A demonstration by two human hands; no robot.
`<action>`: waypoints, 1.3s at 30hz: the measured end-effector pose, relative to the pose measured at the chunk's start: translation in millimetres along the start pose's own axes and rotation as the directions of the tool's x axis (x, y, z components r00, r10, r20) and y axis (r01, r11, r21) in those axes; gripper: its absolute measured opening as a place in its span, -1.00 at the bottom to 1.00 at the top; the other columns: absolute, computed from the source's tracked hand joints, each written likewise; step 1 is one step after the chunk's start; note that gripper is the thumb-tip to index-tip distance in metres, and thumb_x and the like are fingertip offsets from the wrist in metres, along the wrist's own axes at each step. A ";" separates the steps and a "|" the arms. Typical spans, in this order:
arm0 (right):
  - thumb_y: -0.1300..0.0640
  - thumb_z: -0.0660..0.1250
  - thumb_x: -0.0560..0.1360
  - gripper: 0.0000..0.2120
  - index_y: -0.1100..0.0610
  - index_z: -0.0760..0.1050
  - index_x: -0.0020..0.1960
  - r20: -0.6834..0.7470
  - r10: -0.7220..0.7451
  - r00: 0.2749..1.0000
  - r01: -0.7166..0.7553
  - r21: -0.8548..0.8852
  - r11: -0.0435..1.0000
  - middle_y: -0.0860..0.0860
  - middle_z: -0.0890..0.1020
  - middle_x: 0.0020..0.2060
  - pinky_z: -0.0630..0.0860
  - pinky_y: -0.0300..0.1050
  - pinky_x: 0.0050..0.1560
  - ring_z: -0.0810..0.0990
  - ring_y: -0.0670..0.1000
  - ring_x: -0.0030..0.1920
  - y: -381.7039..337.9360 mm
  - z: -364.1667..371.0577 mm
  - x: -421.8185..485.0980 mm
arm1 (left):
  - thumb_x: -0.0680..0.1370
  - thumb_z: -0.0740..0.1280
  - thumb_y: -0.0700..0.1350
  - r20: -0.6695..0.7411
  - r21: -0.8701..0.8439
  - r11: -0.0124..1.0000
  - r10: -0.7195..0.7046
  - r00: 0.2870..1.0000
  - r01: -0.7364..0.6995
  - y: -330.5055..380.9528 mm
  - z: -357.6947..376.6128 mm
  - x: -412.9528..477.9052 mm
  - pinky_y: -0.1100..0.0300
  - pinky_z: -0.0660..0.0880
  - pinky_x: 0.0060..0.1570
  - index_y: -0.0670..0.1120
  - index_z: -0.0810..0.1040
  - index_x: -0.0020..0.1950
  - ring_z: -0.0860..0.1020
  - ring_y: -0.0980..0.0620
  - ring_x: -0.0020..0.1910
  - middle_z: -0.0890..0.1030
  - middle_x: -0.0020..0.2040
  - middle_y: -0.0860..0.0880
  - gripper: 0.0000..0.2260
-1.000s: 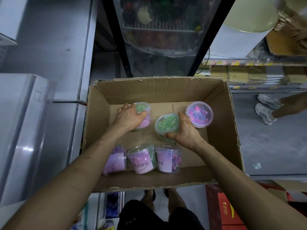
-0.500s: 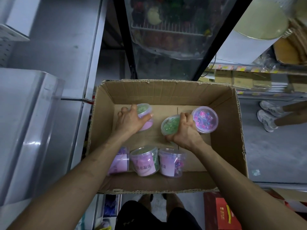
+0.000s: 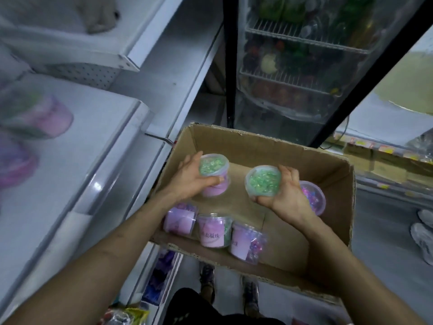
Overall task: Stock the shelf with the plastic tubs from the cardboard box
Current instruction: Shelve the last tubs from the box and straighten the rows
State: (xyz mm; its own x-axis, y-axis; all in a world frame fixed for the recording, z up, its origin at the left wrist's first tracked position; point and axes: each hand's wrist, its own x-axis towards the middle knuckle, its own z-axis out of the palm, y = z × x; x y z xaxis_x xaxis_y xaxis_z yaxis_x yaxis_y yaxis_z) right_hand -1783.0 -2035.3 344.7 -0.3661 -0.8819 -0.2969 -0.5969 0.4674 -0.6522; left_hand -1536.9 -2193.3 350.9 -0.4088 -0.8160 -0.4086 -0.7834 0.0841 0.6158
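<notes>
My left hand [image 3: 187,181] grips a clear tub [image 3: 214,174] with green beads and a pink label, lifted above the cardboard box [image 3: 328,233]. My right hand [image 3: 285,195] grips a second green-bead tub [image 3: 263,180], tilted toward me. Under my right hand a purple-bead tub [image 3: 315,198] stands on the box floor. Three pink-labelled tubs [image 3: 214,229] lie along the box's near wall. On the white shelf [image 3: 98,137] at the left, blurred tubs [image 3: 44,113] stand.
A glass-door fridge [image 3: 300,66] with wire racks stands behind the box. An upper white shelf [image 3: 98,43] hangs over the left one. Another person's white shoes [image 3: 424,235] are at the right edge. My own feet [image 3: 207,277] show below the box.
Both hands have lifted their green-bead tubs up off the box floor. The view has swung left and up, bringing the white shelf and its tubs into sight.
</notes>
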 end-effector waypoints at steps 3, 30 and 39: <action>-0.23 0.66 0.29 0.11 0.06 0.15 0.63 0.032 -0.128 0.991 0.128 0.011 0.992 -0.01 0.24 0.48 0.41 0.03 0.44 0.37 0.06 0.45 -26.0 -24.8 0.1 | 0.27 0.56 0.36 -0.082 -0.064 0.998 0.022 0.996 -0.027 5.4 -23.1 -41.7 0.15 0.25 0.46 0.03 0.18 0.66 0.30 -0.03 0.53 0.25 0.59 -0.04 0.08; -0.39 0.61 0.17 0.03 -0.32 0.24 0.55 0.572 -0.741 0.353 0.642 0.428 0.636 -0.22 0.41 0.47 0.47 0.09 0.45 0.46 -0.06 0.43 -276.4 51.2 -146.6 | 0.42 0.58 0.15 -0.597 -0.498 0.867 -0.368 0.713 0.031 -87.5 -98.1 -471.6 0.25 0.40 0.36 0.17 0.27 0.61 0.38 0.28 0.45 0.40 0.51 0.18 -0.17; -0.32 0.64 0.28 0.04 -0.21 0.19 0.61 0.613 -0.761 0.211 0.714 0.435 0.548 -0.14 0.37 0.51 0.40 0.01 0.49 0.41 -0.08 0.47 -329.8 141.6 -281.8 | 0.39 0.58 0.19 -0.679 -0.532 0.847 -0.430 0.595 0.004 -165.7 -74.4 -617.8 0.24 0.36 0.35 0.20 0.28 0.60 0.36 0.35 0.42 0.38 0.51 0.21 -0.16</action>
State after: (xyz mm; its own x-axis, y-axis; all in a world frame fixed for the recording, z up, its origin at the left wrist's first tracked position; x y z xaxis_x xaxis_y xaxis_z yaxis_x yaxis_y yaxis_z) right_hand -1381.9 -1949.7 544.6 0.8146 -0.5800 0.0063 -0.2782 -0.4002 -0.8732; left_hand -1119.7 -1745.6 551.5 0.4116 -0.9100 -0.0501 -0.4155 -0.2363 0.8784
